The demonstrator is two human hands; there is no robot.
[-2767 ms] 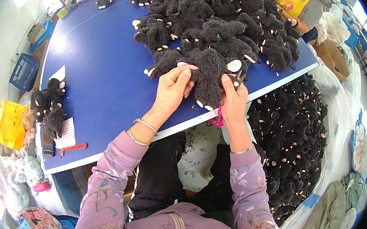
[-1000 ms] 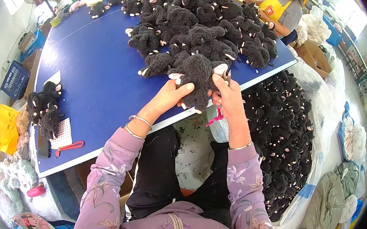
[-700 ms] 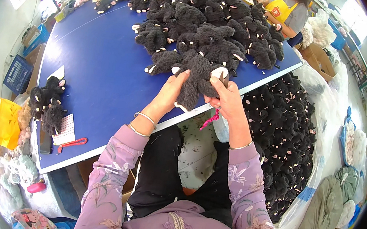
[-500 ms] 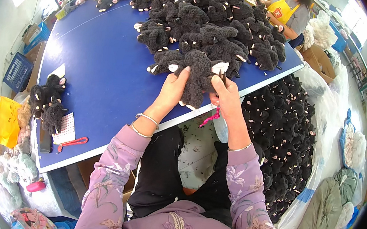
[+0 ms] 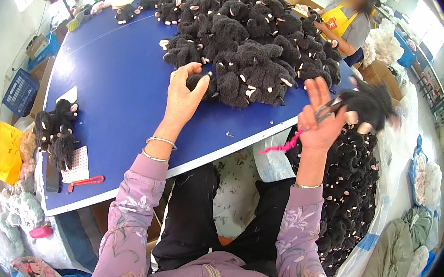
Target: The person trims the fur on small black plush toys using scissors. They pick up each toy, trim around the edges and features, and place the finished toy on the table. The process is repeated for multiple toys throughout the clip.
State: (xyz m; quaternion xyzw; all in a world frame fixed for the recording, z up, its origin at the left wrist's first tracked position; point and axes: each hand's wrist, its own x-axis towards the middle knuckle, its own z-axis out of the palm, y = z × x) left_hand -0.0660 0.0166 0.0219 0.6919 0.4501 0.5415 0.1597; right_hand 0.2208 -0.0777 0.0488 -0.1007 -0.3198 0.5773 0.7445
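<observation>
1. The left hand (image 5: 182,97) closes on a fuzzy black plush toy (image 5: 202,82) beside the pile on the blue counter (image 5: 121,97).
2. The right hand (image 5: 319,123) grips small scissors (image 5: 329,110) and a blurry black toy (image 5: 369,104) off the counter's edge.
3. She should probably keep the blades away from the fur.

One head-worn fisheye looks steeply down, close over the blue table (image 5: 116,91).
</observation>
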